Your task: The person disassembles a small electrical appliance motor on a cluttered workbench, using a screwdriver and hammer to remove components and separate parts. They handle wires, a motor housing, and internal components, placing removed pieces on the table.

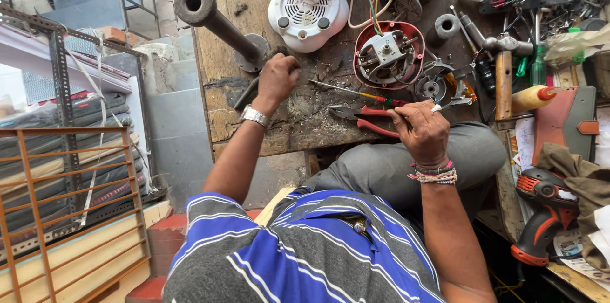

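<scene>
Pliers [372,120] with red handles lie on the wooden bench [298,118], touching the right hand [422,130], whose fingers curl loosely over the handles. Left hand [277,78] rests clenched on the bench beside a dark metal pipe [216,20].

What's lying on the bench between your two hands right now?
In the head view, between the left hand and right hand lie a thin screwdriver and red-handled pliers on the worn wooden bench.

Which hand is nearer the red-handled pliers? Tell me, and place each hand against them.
Right. The right hand rests over the handles of the red-handled pliers, touching them. The left hand sits further off, up and to the left, by a dark metal pipe.
</scene>
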{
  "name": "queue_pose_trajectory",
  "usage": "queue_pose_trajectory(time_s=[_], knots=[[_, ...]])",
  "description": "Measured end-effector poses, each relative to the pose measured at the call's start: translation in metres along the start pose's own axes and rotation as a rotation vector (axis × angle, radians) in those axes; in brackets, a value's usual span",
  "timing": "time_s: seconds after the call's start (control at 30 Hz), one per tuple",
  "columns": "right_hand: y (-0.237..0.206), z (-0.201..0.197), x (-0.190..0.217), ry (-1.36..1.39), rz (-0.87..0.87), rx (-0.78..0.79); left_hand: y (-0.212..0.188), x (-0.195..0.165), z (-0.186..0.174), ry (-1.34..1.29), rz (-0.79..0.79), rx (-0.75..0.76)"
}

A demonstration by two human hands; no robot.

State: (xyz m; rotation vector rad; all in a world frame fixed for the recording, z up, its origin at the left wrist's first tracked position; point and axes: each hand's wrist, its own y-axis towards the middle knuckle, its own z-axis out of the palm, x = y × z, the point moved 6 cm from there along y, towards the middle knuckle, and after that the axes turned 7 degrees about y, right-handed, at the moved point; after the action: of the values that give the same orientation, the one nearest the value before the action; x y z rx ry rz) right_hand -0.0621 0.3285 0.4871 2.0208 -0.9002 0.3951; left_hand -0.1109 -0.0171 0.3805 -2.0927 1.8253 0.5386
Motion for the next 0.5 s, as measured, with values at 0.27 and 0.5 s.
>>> queue_pose_trajectory(time_s=[0.27, 0.5], knots=[[0.005, 0.005, -0.003, -0.023, 0.044, 0.014, 0.002, -0.012, 0.015, 0.113, 0.053, -0.015], [0.004, 0.008, -0.016, -0.008, 0.075, 0.039, 0.020, -0.005, 0.003, -0.078, -0.007, 0.001]])
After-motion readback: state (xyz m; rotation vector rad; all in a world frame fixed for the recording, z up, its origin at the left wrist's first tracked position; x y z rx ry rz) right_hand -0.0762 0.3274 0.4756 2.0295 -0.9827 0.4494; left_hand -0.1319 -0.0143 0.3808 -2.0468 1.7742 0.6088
